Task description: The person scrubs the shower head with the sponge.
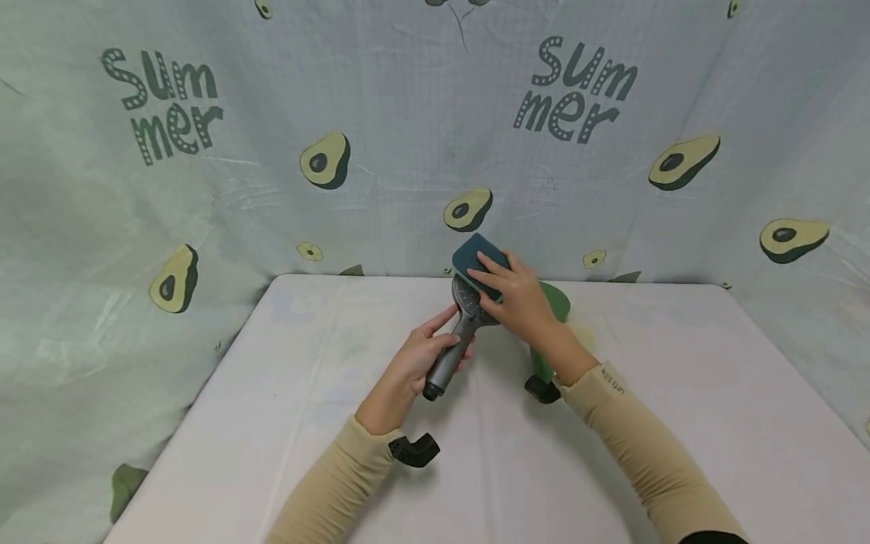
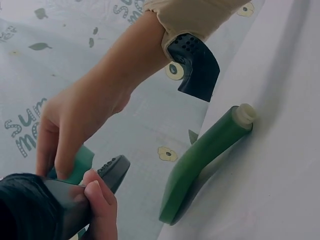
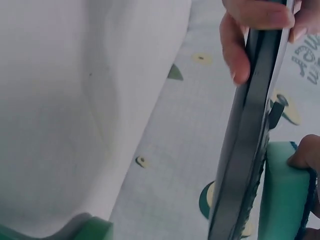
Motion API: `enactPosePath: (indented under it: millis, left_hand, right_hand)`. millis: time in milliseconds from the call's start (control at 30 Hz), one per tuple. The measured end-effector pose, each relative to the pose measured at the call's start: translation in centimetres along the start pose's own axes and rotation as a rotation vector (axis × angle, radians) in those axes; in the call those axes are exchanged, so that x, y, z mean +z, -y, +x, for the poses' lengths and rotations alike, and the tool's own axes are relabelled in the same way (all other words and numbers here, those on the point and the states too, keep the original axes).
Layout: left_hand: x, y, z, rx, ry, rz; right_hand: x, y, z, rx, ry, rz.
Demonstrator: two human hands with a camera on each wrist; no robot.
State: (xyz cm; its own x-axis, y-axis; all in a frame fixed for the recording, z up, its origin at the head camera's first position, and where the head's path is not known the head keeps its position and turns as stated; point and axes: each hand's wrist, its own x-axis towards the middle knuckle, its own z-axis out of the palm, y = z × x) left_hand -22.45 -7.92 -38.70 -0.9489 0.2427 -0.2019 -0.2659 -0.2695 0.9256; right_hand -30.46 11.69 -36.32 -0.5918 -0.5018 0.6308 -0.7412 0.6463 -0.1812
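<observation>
My left hand grips the handle of a grey shower head, which tilts up above the table with its nozzle face toward the right hand. Between the fingers of my right hand is a sponge, dark blue on one side and teal on the other. In the right wrist view the sponge's teal side lies against the shower head's nozzle face. Beyond the right wrist a green shower head lies on the table, its pale threaded end showing in the left wrist view; in the head view the right arm partly covers it.
A white-covered table lies under both arms. At its far edge and sides hangs a pale curtain printed with avocados and lettering. Black curved mounts stick out at both wrists.
</observation>
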Motion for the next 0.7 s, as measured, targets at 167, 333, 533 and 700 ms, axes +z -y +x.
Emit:
enactPosePath:
  millis: [167,333,533,700]
  left_hand:
    - [0.0,0.3,-0.1,-0.001,0.006,0.006]
    - [-0.2,0.3,-0.2,0.001,-0.002,0.009]
    - [-0.2,0.0,-0.2,0.003,0.012,0.006]
    - [0.0,-0.1,-0.2,0.015,0.027,0.021]
  right_hand:
    - [-0.1,-0.5,-0.2,0.074,-0.021,-0.015]
    - [0.1,-0.1,-0.1,0.011,-0.029,0.01]
    - [0.4,0.8,-0.5,-0.072,0.01,0.091]
    - [-0.2,-0.7,-0.6,0.101,-0.009,0.173]
